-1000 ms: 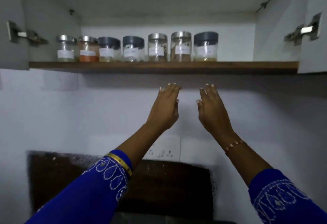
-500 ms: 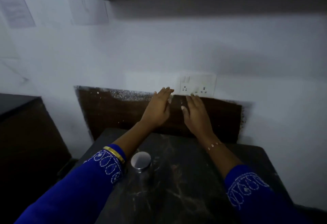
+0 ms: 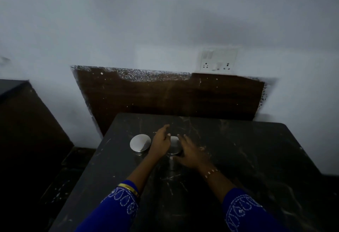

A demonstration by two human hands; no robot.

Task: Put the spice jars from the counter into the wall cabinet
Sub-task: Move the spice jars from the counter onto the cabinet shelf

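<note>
Dim, slightly blurred view down onto dark marbled bench (image 3: 247,158) set against white wall.

1. Jars: two spice jars w/ shiny metal lids, upright on bench, near its left-centre. Left jar (image 3: 140,144) stands free, lid fully visible, just beside left hand, not touched. Second jar (image 3: 173,145) sits between both hands, lid partly covered; glass body barely readable in low light.
2. Left hand (image 3: 161,142): reaches fwd over bench, fingers (image 3: 166,127) extended and loosely spread, open, holding nothing. Palm side faces second jar; contact w/ lid edge cannot be told.
3. Right hand (image 3: 190,155): palm down at right of second jar, fingers (image 3: 180,139) spread wide over lid rim, thumb low at near side of jar. Not closed round jar; touching or just above cannot be told due to motion blur.
4. Sleeves: blue w/ white embroidery on both forearms; gold bangle (image 3: 128,188) at left cuff, thin bracelet (image 3: 211,173) at right wrist.
5. Surroundings: dark brown wood panel (image 3: 165,94) on wall behind bench, top edge chipped. White socket plate (image 3: 217,61) above panel, right of centre. Dark unit (image 3: 22,121) at far left, apart from bench
</note>
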